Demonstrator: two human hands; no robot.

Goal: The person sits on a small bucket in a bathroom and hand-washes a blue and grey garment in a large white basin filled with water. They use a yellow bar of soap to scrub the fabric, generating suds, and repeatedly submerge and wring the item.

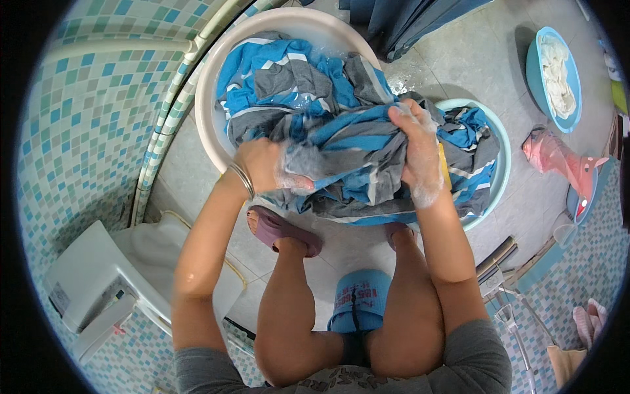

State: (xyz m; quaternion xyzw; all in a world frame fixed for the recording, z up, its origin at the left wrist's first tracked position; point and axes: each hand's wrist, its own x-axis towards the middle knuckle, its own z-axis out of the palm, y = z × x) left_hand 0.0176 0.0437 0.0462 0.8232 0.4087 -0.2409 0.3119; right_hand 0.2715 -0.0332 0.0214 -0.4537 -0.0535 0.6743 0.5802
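Observation:
A large wet cloth (357,141) with blue, grey and white stripes stretches between my two hands, soap foam on it. My left hand (262,167), a bracelet at its wrist, is closed round a foamy bunch of it. Foam also covers my right hand (420,151), which grips the cloth further right with the thumb on top. Part of the cloth lies in the large pale pink basin (207,98) of sudsy water, ahead and to the left. More striped fabric fills the light blue basin (504,148) at the right. A yellow edge (443,167) shows beside my right hand, mostly hidden.
Between my legs stands a blue bucket (371,285). A white toilet-like fixture (92,276) and a tiled wall with pipes (167,115) are on the left. At the far right sit a blue basin (537,72) holding white cloth and a pink plastic bag (561,161). Dark blue fabric (394,23) hangs ahead.

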